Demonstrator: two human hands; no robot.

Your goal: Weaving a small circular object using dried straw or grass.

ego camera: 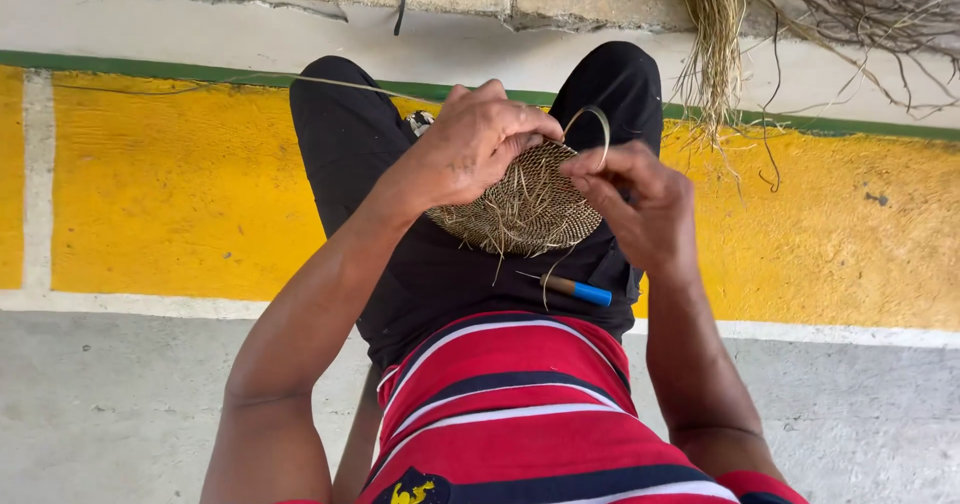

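Observation:
A round woven straw disc rests on my lap over black trousers. My left hand grips its upper left rim, fingers curled over the edge. My right hand pinches a thin pale fibre strand that loops up from the disc's right rim. Loose straw ends stick out of the weave. A small tool with a wooden shaft and blue handle lies on my lap just below the disc.
A bundle of dry straw fibres hangs from the concrete ledge at the top right. A long thin strand trails left across the yellow painted floor. A green stripe and white lines border the yellow area.

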